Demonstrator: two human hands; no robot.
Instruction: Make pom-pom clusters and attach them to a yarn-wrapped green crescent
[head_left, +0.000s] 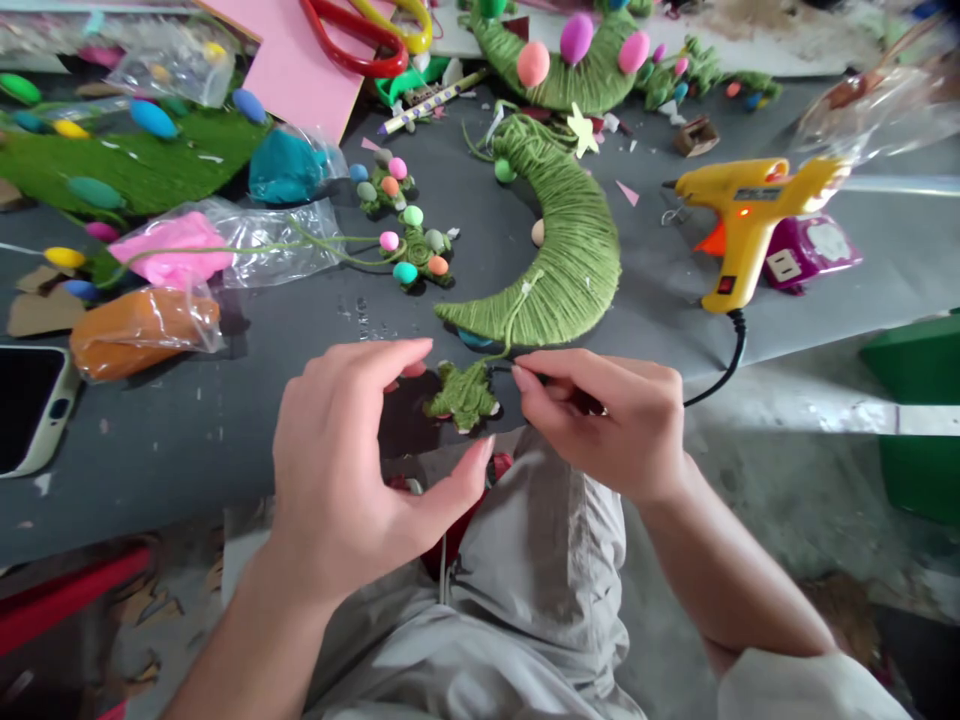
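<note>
A small star wrapped in green yarn [465,396] lies at the table's front edge, with bits of colour and white at its underside. My left hand [341,465] is open around its left side, thumb and fingers apart. To the right of the star, my right hand [611,415] pinches at the green yarn [512,325] close to the star. That strand runs up to a crescent moon wrapped in green yarn [577,250], lying flat just beyond both hands. The moon has a green ball [505,171] near its upper tip.
A yellow glue gun [742,215], its light lit, stands at right beside a purple socket block [814,252]. Two small stars with coloured balls [416,250] lie beyond my left hand. Bagged orange clay [146,330] and a phone [34,410] are left. Red-handled scissors [356,65] lie at the back.
</note>
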